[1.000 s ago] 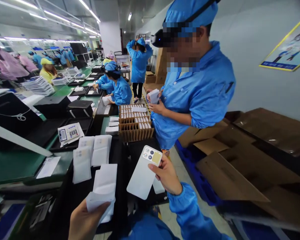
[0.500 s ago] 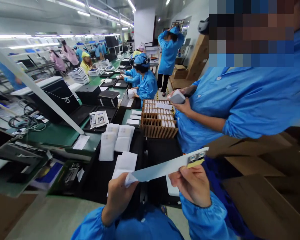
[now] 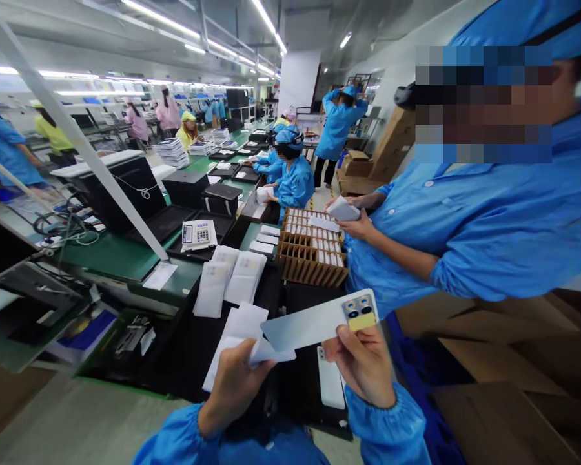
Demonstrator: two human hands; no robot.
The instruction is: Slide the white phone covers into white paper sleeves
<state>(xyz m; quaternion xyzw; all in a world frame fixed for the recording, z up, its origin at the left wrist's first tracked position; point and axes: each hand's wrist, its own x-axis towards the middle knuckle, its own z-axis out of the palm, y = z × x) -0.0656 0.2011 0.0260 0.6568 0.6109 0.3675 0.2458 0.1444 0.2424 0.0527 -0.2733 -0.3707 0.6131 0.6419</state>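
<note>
A pale, silvery phone [image 3: 305, 325] with a camera block and a yellow label is pinched at its camera end in my right hand [image 3: 363, 358], its back turned up. My left hand [image 3: 237, 381] grips a soft white pouch [image 3: 266, 351], with fingers closed around it. The phone's lower left end meets the pouch's edge; I cannot tell whether it sits inside. More white pouches [image 3: 232, 326] lie under and behind my left hand on a black tray. Below my right hand, another white phone [image 3: 330, 381] rests on a second black tray [image 3: 310, 303].
Stacked white pouches [image 3: 210, 289] lie on the left tray. A divided cardboard box [image 3: 312, 274] holds rows of white items. A co-worker in blue [image 3: 416, 213] stands close at right, holding a white item. A calculator [image 3: 198, 234] and a slanting white post [image 3: 106, 168] are at left.
The phone has turned so its back and cameras show more fully, and its camera end has moved left. The pouch edge has opened out beside my left hand. The head view has shifted slightly.
</note>
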